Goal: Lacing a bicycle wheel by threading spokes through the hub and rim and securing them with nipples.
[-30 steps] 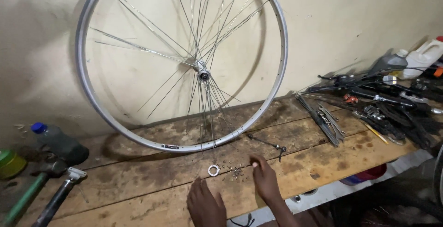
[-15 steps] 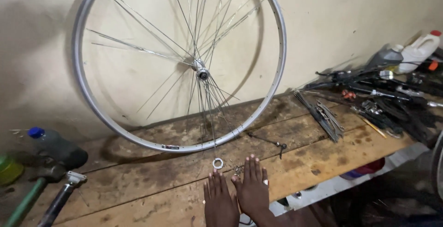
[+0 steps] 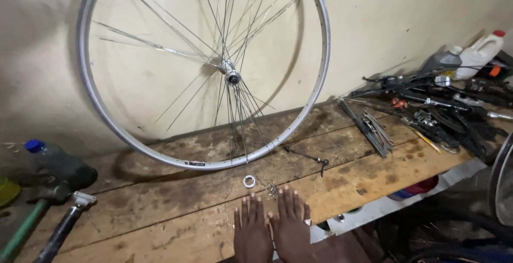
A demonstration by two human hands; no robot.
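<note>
At far left a bottle [image 3: 56, 161] and two hammers [image 3: 59, 225] lie on the desk [image 3: 160, 215]. The wheel [image 3: 203, 70] leans on the wall, spokes loose. The left hand [image 3: 251, 231] and right hand [image 3: 288, 225] rest flat, fingers spread, holding nothing, just short of a ring [image 3: 249, 180] and small nipples [image 3: 272, 189]. The work looks paused among spoke parts; picking one calls for a fine pinch. Tools [image 3: 438, 113] crowd the right.

wheel rim [image 3: 107, 129] top cut off by frame, hands [image 3: 272, 231] cropped at wrists, small parts [image 3: 271, 189] indistinct
</note>
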